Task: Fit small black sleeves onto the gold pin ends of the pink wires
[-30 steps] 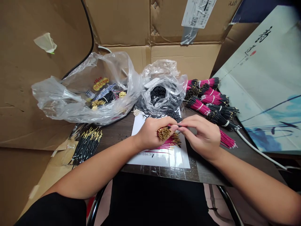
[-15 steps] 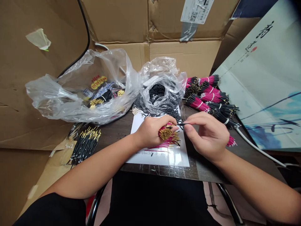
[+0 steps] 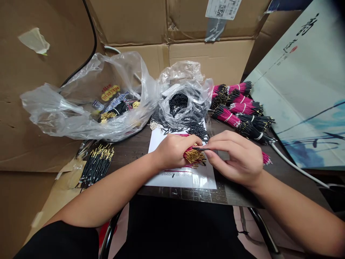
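My left hand (image 3: pixel 174 151) is closed around a bundle of pink wires (image 3: pixel 194 155) whose gold terminal ends face me. Between thumb and index finger, my right hand (image 3: pixel 234 158) pinches a thin black sleeve (image 3: pixel 201 148). The sleeve's far tip reaches over the top of the gold ends, by my left thumb. Whether it is pushed onto a terminal cannot be made out. Under both hands lies a white printed sheet (image 3: pixel 159 181), with more pink wires on it, partly hidden by my left hand. Loose black sleeves (image 3: pixel 198 130) are scattered at the sheet's far edge.
Behind the sheet stands a clear bag of black sleeves (image 3: pixel 178 104). A larger plastic bag (image 3: pixel 48 111) holding wire bundles is at left. Black wires (image 3: pixel 97 165) lie near my left forearm. Tied pink and black bundles (image 3: pixel 245 108) are stacked at right, beside a white cable (image 3: pixel 299 165).
My right hand has moved slightly left and down, bringing the black sleeve over the gold ends. The bundle in my left hand has turned a little. The view has shifted slightly.
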### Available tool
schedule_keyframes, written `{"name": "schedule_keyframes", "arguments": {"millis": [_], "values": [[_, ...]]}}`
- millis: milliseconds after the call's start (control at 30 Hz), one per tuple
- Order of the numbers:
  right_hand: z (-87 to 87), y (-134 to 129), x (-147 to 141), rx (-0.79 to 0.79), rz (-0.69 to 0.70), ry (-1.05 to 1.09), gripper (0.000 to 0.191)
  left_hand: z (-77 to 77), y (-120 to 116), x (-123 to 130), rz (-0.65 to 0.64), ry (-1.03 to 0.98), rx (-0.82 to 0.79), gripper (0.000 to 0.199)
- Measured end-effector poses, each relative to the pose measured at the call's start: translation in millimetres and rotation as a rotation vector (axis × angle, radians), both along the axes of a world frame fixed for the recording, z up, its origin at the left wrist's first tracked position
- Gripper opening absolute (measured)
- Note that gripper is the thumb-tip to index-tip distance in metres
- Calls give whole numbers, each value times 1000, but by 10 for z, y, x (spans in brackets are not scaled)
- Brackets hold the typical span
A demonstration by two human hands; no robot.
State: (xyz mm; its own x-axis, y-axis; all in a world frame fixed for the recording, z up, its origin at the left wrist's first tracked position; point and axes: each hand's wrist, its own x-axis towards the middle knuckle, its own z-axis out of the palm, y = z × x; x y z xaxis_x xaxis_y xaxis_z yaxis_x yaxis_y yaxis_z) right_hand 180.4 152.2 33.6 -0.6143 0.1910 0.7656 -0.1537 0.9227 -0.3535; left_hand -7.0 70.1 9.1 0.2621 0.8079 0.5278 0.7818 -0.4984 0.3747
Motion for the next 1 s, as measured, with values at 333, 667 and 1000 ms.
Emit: {"name": "schedule_keyframes", "arguments": {"millis": [333, 667, 1000], "values": [[6, 4, -11, 29, 18, -23, 27, -3, 14, -28, 1, 59, 5, 27], [-34, 96, 48, 243, -6, -101, 29, -11, 15, -50, 29, 174, -3, 31], [-57, 157, 83, 338, -8, -150, 32, 5, 16, -59, 93, 329, 84, 16]]}}
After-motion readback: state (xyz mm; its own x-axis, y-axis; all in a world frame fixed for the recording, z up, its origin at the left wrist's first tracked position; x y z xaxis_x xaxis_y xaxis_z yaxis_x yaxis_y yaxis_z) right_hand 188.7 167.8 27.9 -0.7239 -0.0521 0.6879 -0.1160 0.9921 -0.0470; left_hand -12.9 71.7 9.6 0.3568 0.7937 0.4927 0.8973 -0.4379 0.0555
